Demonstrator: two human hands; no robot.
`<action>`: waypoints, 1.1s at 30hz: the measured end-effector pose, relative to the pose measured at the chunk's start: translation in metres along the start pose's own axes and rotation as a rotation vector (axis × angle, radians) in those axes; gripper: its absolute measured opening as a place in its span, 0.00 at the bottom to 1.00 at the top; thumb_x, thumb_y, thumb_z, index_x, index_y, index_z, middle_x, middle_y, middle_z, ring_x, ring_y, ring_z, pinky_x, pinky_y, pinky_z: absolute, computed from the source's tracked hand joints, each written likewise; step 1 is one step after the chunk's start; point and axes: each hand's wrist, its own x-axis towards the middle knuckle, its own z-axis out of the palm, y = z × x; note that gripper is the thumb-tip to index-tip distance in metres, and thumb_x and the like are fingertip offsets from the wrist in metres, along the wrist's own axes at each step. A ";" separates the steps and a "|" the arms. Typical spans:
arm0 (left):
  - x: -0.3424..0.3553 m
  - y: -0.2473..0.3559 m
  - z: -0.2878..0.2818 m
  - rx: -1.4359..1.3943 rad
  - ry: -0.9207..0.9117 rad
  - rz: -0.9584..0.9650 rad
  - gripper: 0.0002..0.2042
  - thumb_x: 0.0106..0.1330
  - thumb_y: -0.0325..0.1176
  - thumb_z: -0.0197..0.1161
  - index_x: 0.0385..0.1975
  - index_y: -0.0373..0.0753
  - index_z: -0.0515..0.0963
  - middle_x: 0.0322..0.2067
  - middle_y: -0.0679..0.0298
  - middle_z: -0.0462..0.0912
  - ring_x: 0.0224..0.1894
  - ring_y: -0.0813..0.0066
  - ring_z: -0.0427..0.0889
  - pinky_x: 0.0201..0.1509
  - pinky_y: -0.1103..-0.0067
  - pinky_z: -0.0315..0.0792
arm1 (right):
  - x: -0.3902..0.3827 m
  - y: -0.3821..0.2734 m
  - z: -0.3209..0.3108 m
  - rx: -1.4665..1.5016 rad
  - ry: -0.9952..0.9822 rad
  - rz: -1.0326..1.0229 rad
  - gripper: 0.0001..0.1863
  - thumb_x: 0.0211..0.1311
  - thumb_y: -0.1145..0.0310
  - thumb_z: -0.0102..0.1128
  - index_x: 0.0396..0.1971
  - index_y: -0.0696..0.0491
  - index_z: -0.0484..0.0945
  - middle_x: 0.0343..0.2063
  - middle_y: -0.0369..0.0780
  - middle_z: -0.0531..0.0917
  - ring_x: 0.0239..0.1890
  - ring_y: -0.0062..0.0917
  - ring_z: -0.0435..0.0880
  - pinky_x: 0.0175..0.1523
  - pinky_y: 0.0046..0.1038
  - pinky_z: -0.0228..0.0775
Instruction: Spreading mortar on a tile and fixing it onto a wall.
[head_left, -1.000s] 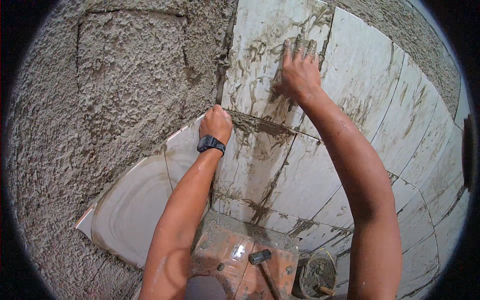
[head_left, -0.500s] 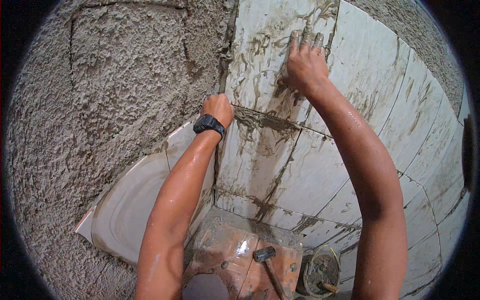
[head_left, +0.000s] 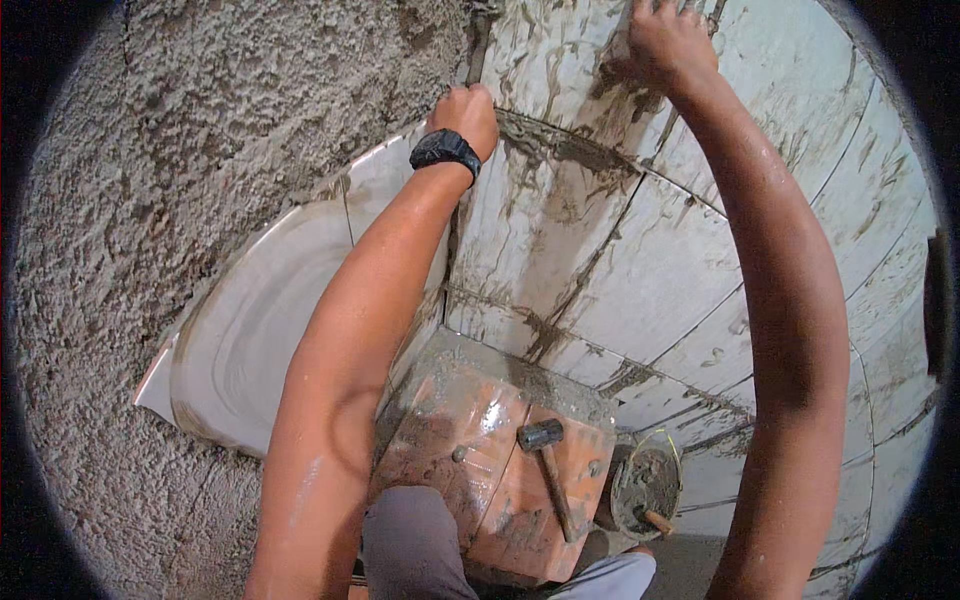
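My right hand [head_left: 672,42] lies against an upper white wall tile [head_left: 540,65] smeared with grey mortar, its fingers spread and partly cut off by the upper rim. At the wall corner, my left hand [head_left: 468,115] is curled with knuckles up, next to the top edge of the lower tiles [head_left: 390,185] on the left wall. Whatever its fingers close on is hidden. A black watch [head_left: 445,152] is on my left wrist. Mortar fills the joint [head_left: 565,142] between the upper and lower tiles beside that hand.
Rough grey plaster [head_left: 200,150] covers the left wall above the tiles. Below me, a hammer [head_left: 545,445] lies on a wet surface of orange hollow bricks [head_left: 460,430]. A bucket of mortar [head_left: 648,480] with a wooden handle in it stands right of them. My knees show at the bottom.
The view has tilted downward, so both hands and the tiles sit higher in the picture and my knees show more. Both hands keep about the same places on the wall.
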 end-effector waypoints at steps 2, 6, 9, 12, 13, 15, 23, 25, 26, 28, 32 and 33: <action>-0.009 0.002 0.003 0.001 0.020 -0.020 0.14 0.60 0.37 0.65 0.34 0.29 0.78 0.35 0.40 0.82 0.41 0.41 0.83 0.45 0.56 0.77 | 0.013 0.005 0.001 0.137 -0.273 -0.009 0.55 0.51 0.50 0.69 0.70 0.67 0.50 0.62 0.64 0.66 0.65 0.56 0.66 0.68 0.48 0.59; -0.029 0.018 0.009 -0.106 0.056 -0.098 0.24 0.59 0.42 0.68 0.45 0.29 0.71 0.43 0.42 0.80 0.47 0.44 0.80 0.51 0.58 0.74 | 0.015 0.008 0.023 0.079 -0.141 0.032 0.50 0.54 0.53 0.66 0.69 0.67 0.53 0.59 0.63 0.70 0.62 0.55 0.71 0.67 0.49 0.60; -0.038 0.016 0.013 -0.085 0.132 -0.096 0.27 0.56 0.47 0.69 0.45 0.28 0.74 0.43 0.43 0.81 0.46 0.44 0.81 0.52 0.60 0.75 | 0.019 0.006 0.018 0.105 -0.220 0.012 0.44 0.58 0.59 0.62 0.68 0.67 0.54 0.57 0.62 0.73 0.60 0.55 0.73 0.67 0.49 0.60; -0.024 0.004 0.008 -0.223 0.101 -0.120 0.28 0.54 0.48 0.70 0.48 0.30 0.79 0.42 0.43 0.83 0.46 0.47 0.83 0.53 0.63 0.76 | 0.013 0.009 0.020 0.100 -0.206 -0.006 0.37 0.62 0.67 0.54 0.68 0.67 0.55 0.55 0.62 0.75 0.61 0.54 0.72 0.67 0.51 0.59; -0.024 0.002 0.010 -0.288 0.161 -0.128 0.28 0.53 0.48 0.71 0.49 0.33 0.82 0.42 0.42 0.84 0.45 0.50 0.85 0.54 0.66 0.76 | 0.011 0.009 0.022 0.062 -0.138 0.001 0.38 0.62 0.66 0.56 0.68 0.67 0.55 0.55 0.62 0.75 0.59 0.53 0.75 0.65 0.50 0.63; -0.023 0.006 0.013 -0.284 0.171 -0.125 0.28 0.53 0.48 0.71 0.49 0.33 0.82 0.42 0.42 0.84 0.45 0.51 0.85 0.54 0.67 0.76 | 0.011 0.010 0.018 0.019 -0.075 0.008 0.38 0.61 0.66 0.57 0.68 0.68 0.54 0.55 0.62 0.75 0.58 0.51 0.77 0.63 0.49 0.66; -0.021 -0.006 0.019 -0.275 0.215 -0.052 0.30 0.56 0.41 0.70 0.59 0.36 0.75 0.44 0.45 0.85 0.47 0.57 0.86 0.53 0.70 0.77 | 0.012 0.010 -0.015 0.206 -0.401 -0.036 0.19 0.59 0.70 0.56 0.49 0.64 0.77 0.43 0.57 0.83 0.44 0.46 0.86 0.48 0.44 0.79; -0.021 -0.007 0.019 -0.308 0.220 -0.028 0.30 0.57 0.41 0.70 0.60 0.37 0.75 0.44 0.45 0.85 0.47 0.57 0.86 0.53 0.71 0.77 | 0.011 0.011 -0.002 0.222 -0.321 -0.009 0.17 0.59 0.69 0.56 0.45 0.64 0.79 0.43 0.56 0.84 0.45 0.46 0.86 0.48 0.44 0.79; -0.021 -0.009 0.018 -0.328 0.205 -0.035 0.30 0.57 0.40 0.70 0.61 0.39 0.74 0.45 0.45 0.84 0.47 0.56 0.86 0.53 0.71 0.77 | 0.011 0.012 0.004 0.237 -0.235 0.014 0.16 0.59 0.69 0.57 0.42 0.63 0.81 0.43 0.56 0.84 0.45 0.46 0.86 0.49 0.44 0.79; -0.021 -0.013 0.018 -0.350 0.184 -0.038 0.30 0.58 0.40 0.70 0.62 0.41 0.73 0.45 0.45 0.84 0.47 0.56 0.86 0.53 0.71 0.77 | 0.014 0.008 0.006 0.223 -0.248 0.021 0.17 0.59 0.68 0.56 0.44 0.63 0.80 0.43 0.55 0.84 0.46 0.46 0.86 0.49 0.43 0.79; -0.021 -0.016 0.015 -0.347 0.172 0.022 0.31 0.59 0.39 0.69 0.65 0.43 0.71 0.45 0.47 0.85 0.48 0.57 0.86 0.54 0.70 0.77 | 0.012 0.000 -0.001 0.273 -0.294 0.070 0.18 0.60 0.68 0.55 0.48 0.63 0.79 0.47 0.55 0.82 0.49 0.45 0.84 0.51 0.44 0.78; -0.021 -0.017 0.015 -0.343 0.174 0.027 0.31 0.59 0.39 0.69 0.65 0.42 0.71 0.46 0.47 0.85 0.49 0.58 0.86 0.54 0.70 0.77 | 0.010 0.000 -0.003 0.270 -0.294 0.073 0.18 0.60 0.68 0.55 0.48 0.63 0.79 0.47 0.55 0.82 0.49 0.45 0.84 0.51 0.44 0.78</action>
